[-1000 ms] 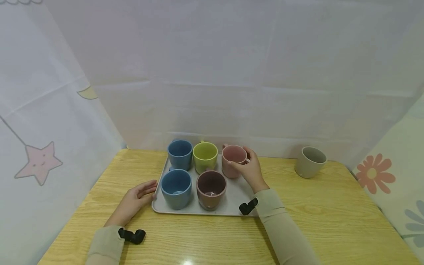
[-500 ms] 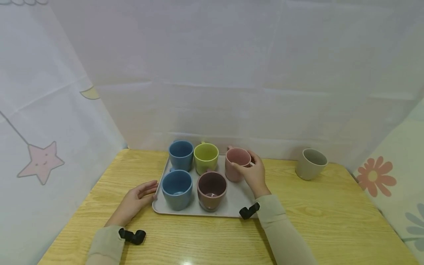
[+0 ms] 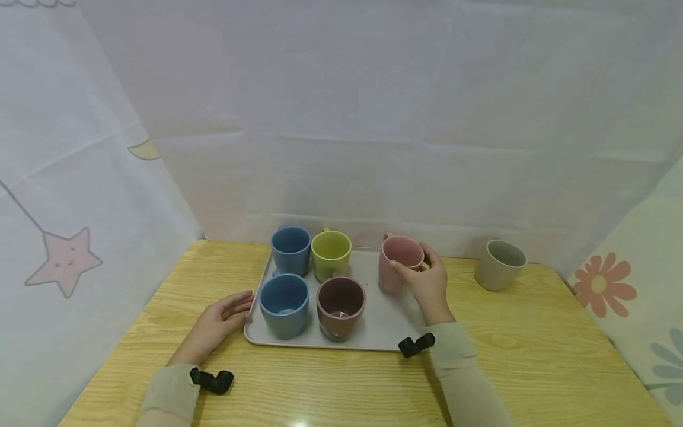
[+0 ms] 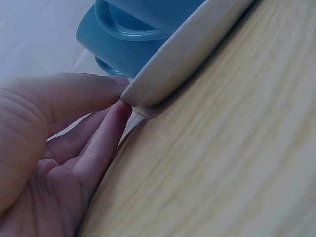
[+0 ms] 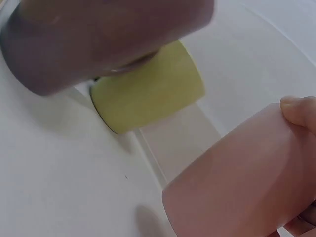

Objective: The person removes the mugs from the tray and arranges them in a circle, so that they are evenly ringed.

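Observation:
My right hand (image 3: 431,289) grips a pink mug (image 3: 392,276) by its side and rim, thumb at the near side and fingers round the right. In the right wrist view the mug's base (image 5: 173,212) hangs above the tray, with a shadow below. A pale rectangular tray (image 3: 381,327) lies on the table. At its left edge my left hand (image 3: 216,323) pinches the rim between thumb (image 4: 94,91) and finger. On the tray stand two blue mugs (image 3: 288,323) at the left, a yellow-green mug (image 3: 331,261) in the back row and a mauve mug (image 3: 341,323) in front.
A grey-beige cup (image 3: 498,270) stands on the wooden table (image 3: 533,350) to the right of the tray. A pale cloth backdrop (image 3: 341,118) rises just behind the table's far edge and along both sides.
My right hand has carried the pink mug to the right, away from the yellow-green mug. My left hand has stayed at the tray's left edge.

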Motion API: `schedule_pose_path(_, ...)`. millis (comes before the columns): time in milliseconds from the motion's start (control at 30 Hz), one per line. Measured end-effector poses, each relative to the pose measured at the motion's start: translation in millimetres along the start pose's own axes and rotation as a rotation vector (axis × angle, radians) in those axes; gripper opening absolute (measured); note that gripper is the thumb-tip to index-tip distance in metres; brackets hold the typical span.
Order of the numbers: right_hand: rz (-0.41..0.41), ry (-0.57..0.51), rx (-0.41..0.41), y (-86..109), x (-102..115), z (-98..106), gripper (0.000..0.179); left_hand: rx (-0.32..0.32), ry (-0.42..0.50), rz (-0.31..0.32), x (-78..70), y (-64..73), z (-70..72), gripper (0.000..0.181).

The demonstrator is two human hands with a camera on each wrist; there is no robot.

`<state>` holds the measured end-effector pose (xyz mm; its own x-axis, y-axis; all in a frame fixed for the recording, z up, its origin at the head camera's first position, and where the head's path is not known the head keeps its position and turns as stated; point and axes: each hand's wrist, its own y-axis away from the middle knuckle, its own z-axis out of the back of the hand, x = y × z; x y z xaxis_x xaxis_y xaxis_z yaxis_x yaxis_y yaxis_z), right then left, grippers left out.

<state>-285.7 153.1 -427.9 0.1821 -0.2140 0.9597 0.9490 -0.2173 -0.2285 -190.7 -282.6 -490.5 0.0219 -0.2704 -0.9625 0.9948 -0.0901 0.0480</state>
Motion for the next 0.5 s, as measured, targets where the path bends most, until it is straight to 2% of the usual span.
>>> schedule_pose_path(267, -0.017, -0.024, -0.110, -0.2, -4, 25, 0.084, -0.001, -0.012, -0.008, 0.5, -0.7, -0.5, 0.066)
schedule_pose_path(500, -0.017, -0.025, -0.180, -8.8, -6, 46, 0.083, -0.009, -0.028, -0.004, 2.0, -0.2, -0.4, 0.067)
